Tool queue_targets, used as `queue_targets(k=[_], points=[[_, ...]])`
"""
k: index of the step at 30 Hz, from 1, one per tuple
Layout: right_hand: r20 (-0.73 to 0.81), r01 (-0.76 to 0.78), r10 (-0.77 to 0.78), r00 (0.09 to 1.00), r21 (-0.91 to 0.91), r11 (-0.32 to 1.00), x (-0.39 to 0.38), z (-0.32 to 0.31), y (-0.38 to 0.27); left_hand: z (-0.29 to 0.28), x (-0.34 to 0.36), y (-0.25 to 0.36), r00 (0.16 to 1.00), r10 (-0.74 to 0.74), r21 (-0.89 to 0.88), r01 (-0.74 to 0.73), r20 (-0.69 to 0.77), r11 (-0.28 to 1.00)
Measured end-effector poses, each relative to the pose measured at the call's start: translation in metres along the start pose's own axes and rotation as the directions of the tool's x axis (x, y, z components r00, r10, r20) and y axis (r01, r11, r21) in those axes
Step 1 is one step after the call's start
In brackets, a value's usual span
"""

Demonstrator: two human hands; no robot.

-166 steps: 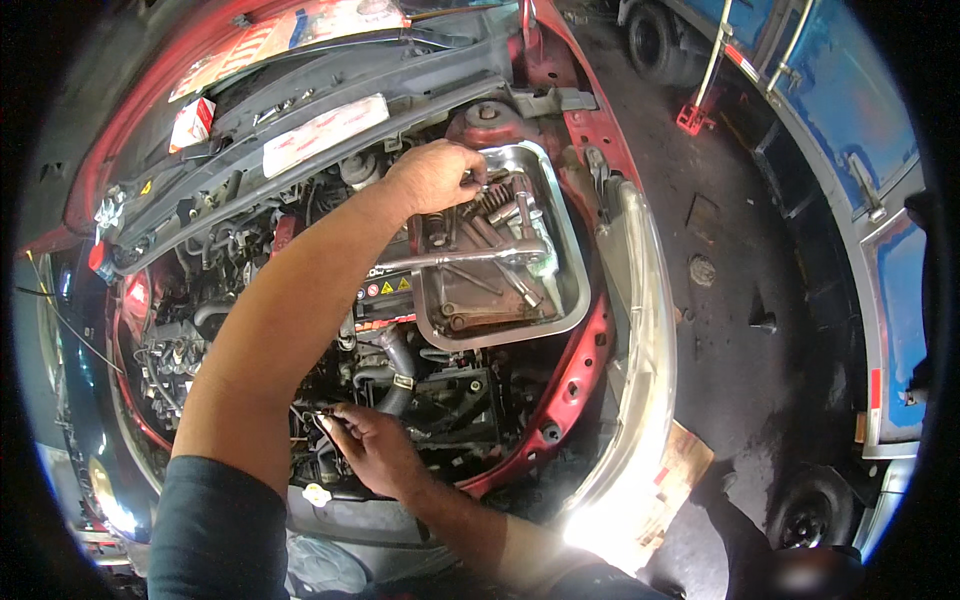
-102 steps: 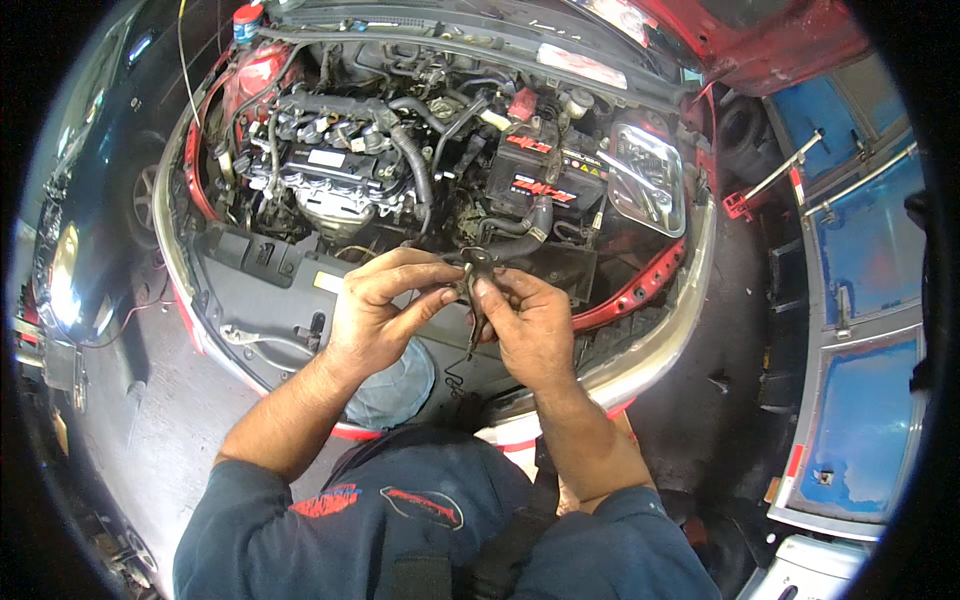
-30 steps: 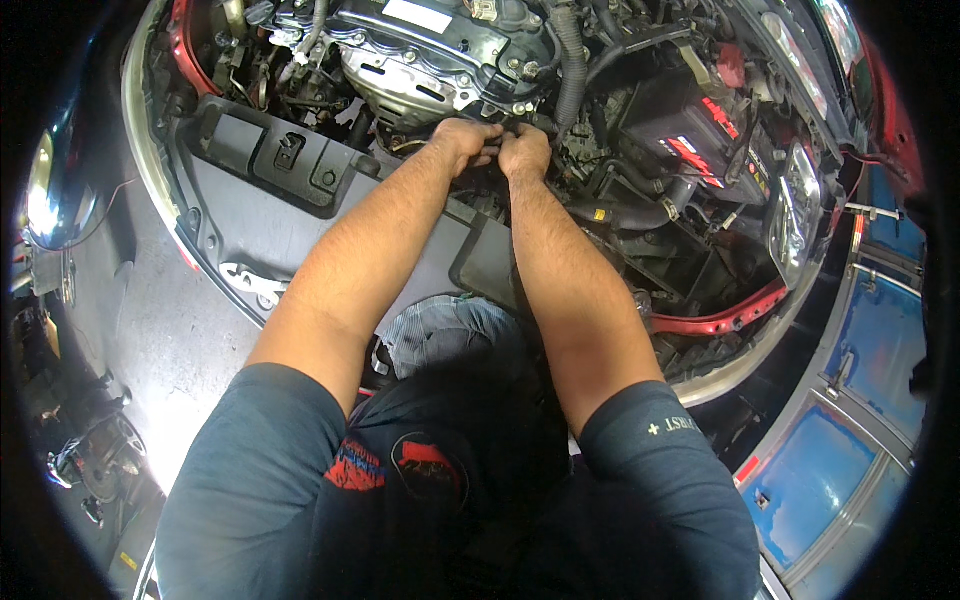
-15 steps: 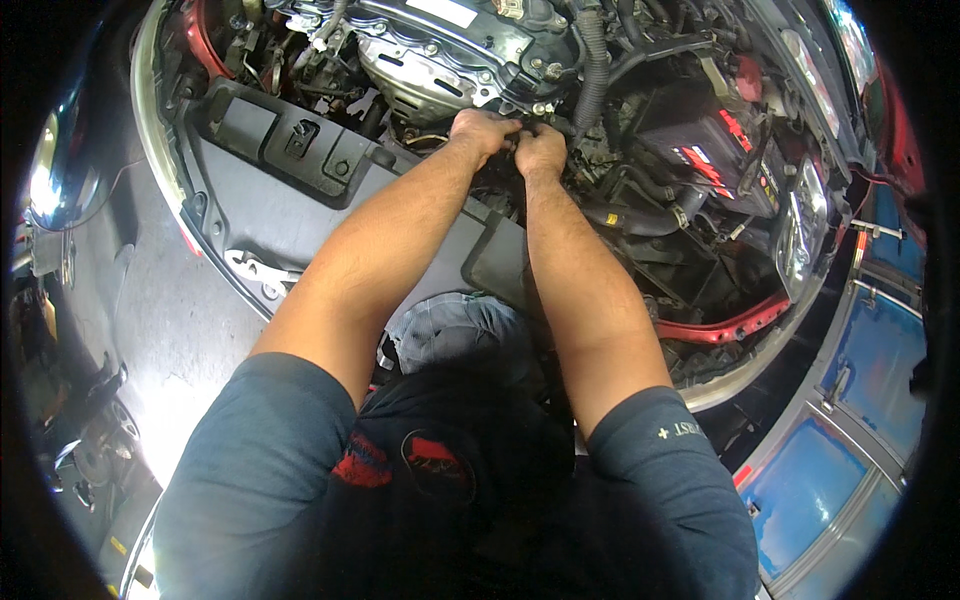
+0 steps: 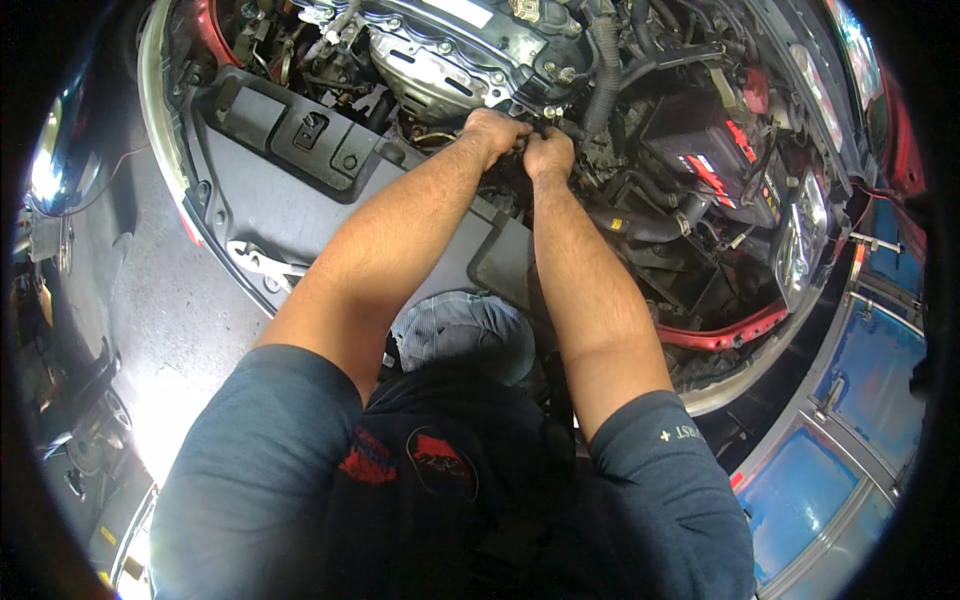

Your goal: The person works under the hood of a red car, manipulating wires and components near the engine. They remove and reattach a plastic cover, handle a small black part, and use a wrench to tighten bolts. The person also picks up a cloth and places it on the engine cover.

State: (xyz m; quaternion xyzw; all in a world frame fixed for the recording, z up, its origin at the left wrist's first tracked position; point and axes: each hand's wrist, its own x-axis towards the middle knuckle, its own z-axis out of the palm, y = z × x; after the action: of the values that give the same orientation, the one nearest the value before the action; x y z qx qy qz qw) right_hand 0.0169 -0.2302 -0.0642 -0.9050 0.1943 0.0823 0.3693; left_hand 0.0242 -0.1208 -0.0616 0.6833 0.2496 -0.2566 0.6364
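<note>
Both my hands reach into an open engine bay, just below the silver heat shield [image 5: 428, 78] on the front of the engine. My left hand [image 5: 494, 137] and my right hand [image 5: 549, 156] nearly meet, fingertips pinched together. Whatever they grip is small, dark and mostly covered by the fingers, so I cannot make it out. Right beside my right hand, a ribbed black hose [image 5: 605, 75] runs down from the top of the engine. A smooth black hose [image 5: 640, 223] with a metal clamp lies to the right of my right wrist.
A black battery [image 5: 695, 150] with red markings sits at the right, near the clear headlight [image 5: 800, 240]. A grey plastic cover [image 5: 400, 235] spans the front, with a silver plier-like tool [image 5: 262, 262] on its left edge. Blue cabinet panels [image 5: 805, 485] stand lower right.
The whole view has shifted slightly, so the engine bay appears a little lower and further right. Both hands stay together at the same spot by the engine, fingers still closed.
</note>
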Motion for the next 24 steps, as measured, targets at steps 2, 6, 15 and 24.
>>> queue_targets(k=[2, 6, 15, 24], points=[[0.056, -0.018, 0.018, 0.998, -0.016, 1.000, 0.001, -0.002, -0.002, 0.001, 0.000, 0.001, 1.000, -0.016, 0.013, 0.016, -0.013, 1.000], [0.123, -0.063, 0.060, 0.991, 0.026, 0.998, 0.001, -0.004, -0.002, 0.004, 0.001, 0.003, 0.998, -0.045, -0.065, 0.042, -0.050, 0.997], [0.011, -0.005, 0.005, 1.000, -0.011, 1.000, 0.000, 0.001, -0.003, 0.003, -0.001, 0.004, 0.998, -0.021, -0.001, 0.021, -0.056, 1.000], [0.053, -0.047, 0.046, 0.998, 0.034, 0.998, -0.002, -0.002, -0.005, 0.002, 0.010, -0.005, 0.999, 0.030, -0.044, -0.030, -0.012, 0.999]])
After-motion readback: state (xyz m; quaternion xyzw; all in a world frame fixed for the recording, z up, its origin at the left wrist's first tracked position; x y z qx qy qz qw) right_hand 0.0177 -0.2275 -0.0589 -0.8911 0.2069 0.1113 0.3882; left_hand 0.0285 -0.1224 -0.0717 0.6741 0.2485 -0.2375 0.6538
